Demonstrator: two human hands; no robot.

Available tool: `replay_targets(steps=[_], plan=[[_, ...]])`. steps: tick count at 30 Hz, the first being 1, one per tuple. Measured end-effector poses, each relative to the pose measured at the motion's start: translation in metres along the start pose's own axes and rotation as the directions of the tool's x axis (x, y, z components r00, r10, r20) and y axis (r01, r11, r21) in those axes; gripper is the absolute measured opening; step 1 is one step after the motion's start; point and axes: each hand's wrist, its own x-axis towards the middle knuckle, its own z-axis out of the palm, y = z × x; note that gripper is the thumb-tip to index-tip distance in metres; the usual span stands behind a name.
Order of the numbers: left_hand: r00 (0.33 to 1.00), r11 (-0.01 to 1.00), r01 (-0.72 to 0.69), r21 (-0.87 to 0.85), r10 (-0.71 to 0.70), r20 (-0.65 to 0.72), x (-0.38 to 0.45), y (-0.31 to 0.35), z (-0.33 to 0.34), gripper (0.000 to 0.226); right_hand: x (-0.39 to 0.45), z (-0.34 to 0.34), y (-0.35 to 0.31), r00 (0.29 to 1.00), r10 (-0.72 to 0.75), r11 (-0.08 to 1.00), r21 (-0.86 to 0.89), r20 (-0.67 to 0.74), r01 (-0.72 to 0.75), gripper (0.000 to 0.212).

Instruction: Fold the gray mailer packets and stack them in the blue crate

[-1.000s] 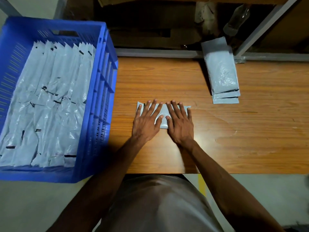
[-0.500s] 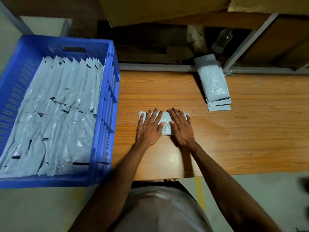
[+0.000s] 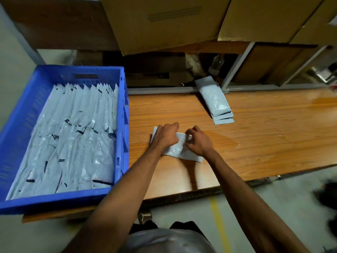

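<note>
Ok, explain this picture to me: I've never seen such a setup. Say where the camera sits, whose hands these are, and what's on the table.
No machine here: a person wears a wide camera on the head, looking down at their own arms. Both hands work on one gray packet lying on the wooden table. The left hand curls over its left end; the right hand pinches its top edge, with the fingers bent. More unfolded packets lie stacked further back. At the left stands the blue crate, already lined with rows of folded packets.

Both hands (image 3: 182, 139) on gray packet (image 3: 179, 149)
</note>
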Motion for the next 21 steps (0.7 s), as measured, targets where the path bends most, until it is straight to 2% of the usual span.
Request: replay_targets(steps=[2, 4, 9, 11, 12, 15, 17, 19, 21], plan=[[0.998, 0.996, -0.07, -0.05, 0.07, -0.004, -0.006, 0.001, -0.014, 0.036, -0.007, -0.021, -0.012, 1.0, 0.026, 0.999, 0.03, -0.009, -0.025, 0.032], [0.986, 0.986, -0.166, -0.014, 0.166, -0.027, -0.014, 0.002, -0.033, 0.032, -0.016, -0.042, -0.022, 1.0, 0.025, 0.998, 0.058, -0.01, -0.025, 0.026], [0.924, 0.942, -0.325, 0.082, 0.335, -0.186, -0.049, 0.011, -0.092, 0.025, -0.051, -0.088, -0.057, 0.99, -0.088, 0.986, 0.129, -0.109, 0.102, 0.02], [0.883, 0.92, -0.378, 0.099, 0.391, -0.258, -0.066, 0.006, -0.116, 0.035, -0.063, -0.099, -0.075, 0.972, -0.125, 0.973, 0.165, -0.2, 0.159, 0.012], [0.859, 0.91, -0.405, 0.091, 0.413, -0.302, -0.076, 0.002, -0.128, 0.046, -0.069, -0.104, -0.084, 0.96, -0.123, 0.964, 0.2, -0.25, 0.175, 0.018], [0.766, 0.902, -0.429, 0.053, 0.394, -0.508, -0.109, -0.01, -0.161, 0.074, -0.085, -0.112, -0.114, 0.916, -0.092, 0.943, 0.262, -0.389, 0.206, 0.03], [0.712, 0.916, -0.4, 0.03, 0.331, -0.62, -0.126, -0.024, -0.177, 0.078, -0.093, -0.118, -0.135, 0.886, -0.089, 0.929, 0.284, -0.455, 0.239, 0.027], [0.714, 0.938, -0.348, -0.013, 0.256, -0.651, -0.139, -0.044, -0.184, 0.07, -0.1, -0.123, -0.158, 0.863, -0.096, 0.916, 0.295, -0.497, 0.272, 0.022], [0.749, 0.952, -0.302, -0.047, 0.206, -0.629, -0.148, -0.07, -0.185, 0.059, -0.105, -0.125, -0.182, 0.854, -0.1, 0.907, 0.306, -0.51, 0.289, 0.017]])
